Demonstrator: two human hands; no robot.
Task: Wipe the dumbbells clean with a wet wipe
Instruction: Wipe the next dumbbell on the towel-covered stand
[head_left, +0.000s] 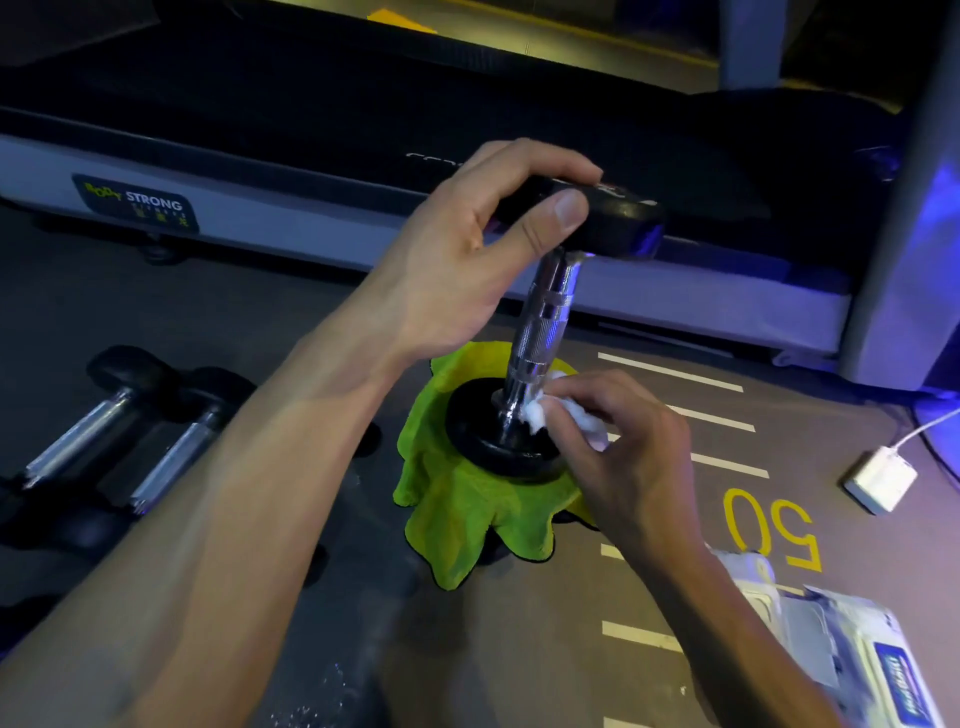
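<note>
Carefully, my left hand (467, 249) clamps the dumbbell (545, 322) upright by its top head while my right hand (613, 441) pinches the wet wipe (535, 410) against the handle's base, so I should rub all around that joint.

A black-headed dumbbell with a knurled chrome handle (543, 332) stands on end on a crumpled green microfibre cloth (467, 514) on the floor (675, 519). Two more chrome-handled dumbbells (119, 431) lie to its left, a white wet-wipe packet (852, 649) to its right, a treadmill (311, 171) behind.
</note>
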